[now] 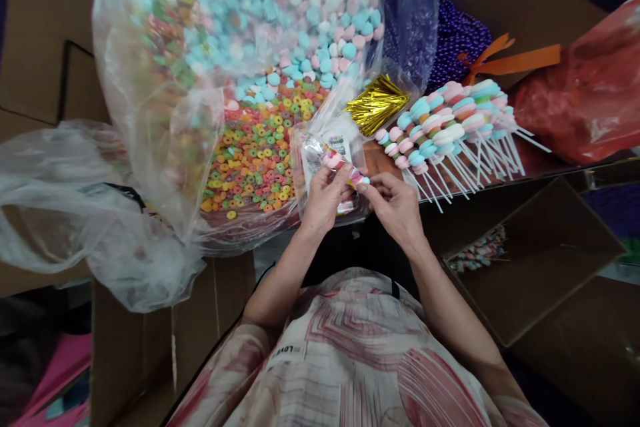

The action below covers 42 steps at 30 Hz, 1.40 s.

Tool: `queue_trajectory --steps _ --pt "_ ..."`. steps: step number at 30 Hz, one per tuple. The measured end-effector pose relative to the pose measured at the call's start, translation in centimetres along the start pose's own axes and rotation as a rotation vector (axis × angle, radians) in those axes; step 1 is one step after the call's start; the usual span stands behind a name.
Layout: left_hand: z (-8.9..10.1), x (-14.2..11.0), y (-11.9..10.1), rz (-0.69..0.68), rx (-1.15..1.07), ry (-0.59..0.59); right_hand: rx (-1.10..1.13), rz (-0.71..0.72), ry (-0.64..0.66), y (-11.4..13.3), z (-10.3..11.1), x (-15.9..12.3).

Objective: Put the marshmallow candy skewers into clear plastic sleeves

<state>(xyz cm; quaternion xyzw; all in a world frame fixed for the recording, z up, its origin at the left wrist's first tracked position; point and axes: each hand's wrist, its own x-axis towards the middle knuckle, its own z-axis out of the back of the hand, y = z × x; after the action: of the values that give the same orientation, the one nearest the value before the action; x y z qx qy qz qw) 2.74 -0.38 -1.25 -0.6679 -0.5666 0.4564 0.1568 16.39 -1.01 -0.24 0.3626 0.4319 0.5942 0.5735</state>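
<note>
Item in hand: one candy skewer [346, 169], partly built, at centre frame. Left hand [325, 199] pinches its near end; right hand [395, 203] grips its other end with fingertips. A few pastel pieces are on it; whether more will fit cannot be told.

Done so far, by judgement: a row of finished skewers [453, 127] lies at 2 o'clock of the hands, sticks pointing toward the person. More sit in an open carton [530, 267] at 4 o'clock, mostly bare inside.

Left to do, by judgement: much, since stock is plentiful.

Containers:
- Large clear bag [200, 80], 11 o'clock: blue, pink and white marshmallows [320, 33] above, coloured rings [255, 153] below.
- Small clear packets [320, 147], just beyond the hands.
- Gold twist ties [375, 103], loose bundle, 1 o'clock.
- Red bag [590, 93], 2 o'clock, contents hidden.
</note>
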Motion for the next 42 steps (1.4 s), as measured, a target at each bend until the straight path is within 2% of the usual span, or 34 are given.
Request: queue_trajectory --steps 4,7,11,18,25,31,36,38,42 --pt "0.2 0.2 -0.4 0.037 0.003 0.027 -0.069 0.067 0.064 0.2 0.9 0.3" --pt "0.2 0.1 -0.5 0.052 -0.012 0.044 -0.112 0.1 0.065 0.4 1.3 0.3" --pt "0.4 0.2 -0.4 0.049 0.008 0.073 -0.221 0.134 0.024 0.4 1.2 0.0" --pt "0.8 0.3 -0.9 0.069 0.021 0.083 -0.51 0.36 -0.047 -0.4 0.6 -0.2" --pt "0.8 0.4 -1.4 0.103 0.082 0.091 -0.741 0.458 -0.144 -0.9 -0.2 -0.4" --pt "0.6 0.2 -1.0 0.103 0.049 0.096 -0.618 0.425 -0.243 -1.2 -1.7 -0.8" --pt "0.6 0.1 -0.9 0.101 -0.011 0.086 -0.365 0.436 -0.149 -1.1 -1.1 -0.8" --pt "0.5 0.1 -1.0 0.091 -0.03 0.074 -0.34 0.427 -0.106 -1.0 -0.7 -0.9" --pt "0.0 -0.1 -1.0 0.057 -0.078 0.065 -0.361 0.413 -0.101 -0.9 -0.4 -1.2"
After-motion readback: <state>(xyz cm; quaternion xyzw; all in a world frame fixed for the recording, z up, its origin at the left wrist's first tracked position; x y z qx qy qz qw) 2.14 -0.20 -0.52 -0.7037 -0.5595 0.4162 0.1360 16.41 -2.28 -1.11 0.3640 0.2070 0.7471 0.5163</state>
